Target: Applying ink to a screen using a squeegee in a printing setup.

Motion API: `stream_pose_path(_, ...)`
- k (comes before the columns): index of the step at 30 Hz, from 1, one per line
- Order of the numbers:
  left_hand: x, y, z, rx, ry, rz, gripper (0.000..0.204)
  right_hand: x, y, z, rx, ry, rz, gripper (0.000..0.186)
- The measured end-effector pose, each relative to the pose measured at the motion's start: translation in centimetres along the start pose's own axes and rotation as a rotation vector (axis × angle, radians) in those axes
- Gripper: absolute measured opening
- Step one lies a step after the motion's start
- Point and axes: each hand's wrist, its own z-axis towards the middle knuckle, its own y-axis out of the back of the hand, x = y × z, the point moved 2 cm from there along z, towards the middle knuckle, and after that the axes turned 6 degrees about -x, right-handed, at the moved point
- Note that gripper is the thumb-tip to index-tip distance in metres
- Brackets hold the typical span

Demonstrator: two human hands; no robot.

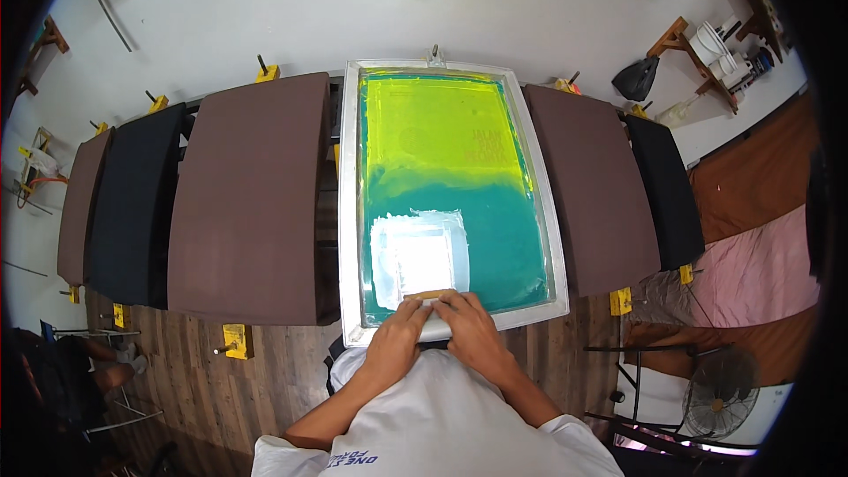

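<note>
A screen-printing frame (351,203) with a pale metal rim lies in front of me. Its mesh is yellow-green at the far half and teal at the near half (508,238). A square patch of white ink (386,243) covers the near left of the mesh. At the near edge of that patch is a squeegee with a wooden handle (433,294). My left hand (396,336) and my right hand (473,327) are side by side, fingers closed over the handle. The squeegee's blade is hidden.
Fabric-covered boards stand either side: brown (252,203) and black (132,203) at left, brown (592,194) and black (664,194) at right. Yellow clamps (236,341) stick out from their ends. A fan (720,393) stands at lower right. At lower left, a person's leg (115,375) shows.
</note>
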Motion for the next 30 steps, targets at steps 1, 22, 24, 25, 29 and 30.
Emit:
stream_pose_path(1, -0.2, 0.3, 0.0, -0.003, -0.024, 0.023, 0.057, 0.0, 0.0, -0.1, -0.001, -0.001, 0.0, 0.058)
stream_pose_path(22, 3.6, 1.5, 9.1, -0.003, 0.011, 0.09, 0.046, -4.0, -0.3, 10.0, 0.09, -0.018, -0.126, 0.051)
stream_pose_path(24, 3.4, 0.3, 5.6, -0.018, -0.013, 0.047, 0.051, -2.7, -0.3, 6.3, 0.034, 0.024, -0.074, 0.052)
stream_pose_path(25, 2.7, -0.1, 4.1, -0.038, -0.024, 0.075, 0.05, -2.2, -0.4, 4.7, 0.044, 0.003, -0.08, 0.052)
stream_pose_path(29, 0.7, 0.2, 1.4, -0.008, -0.089, 0.113, 0.044, -0.9, 0.1, 1.6, 0.143, -0.044, -0.076, 0.052)
stream_pose_path(30, 0.4, 0.9, 2.1, 0.073, -0.038, 0.071, 0.045, -0.9, 0.5, 2.2, 0.138, -0.044, -0.075, 0.052)
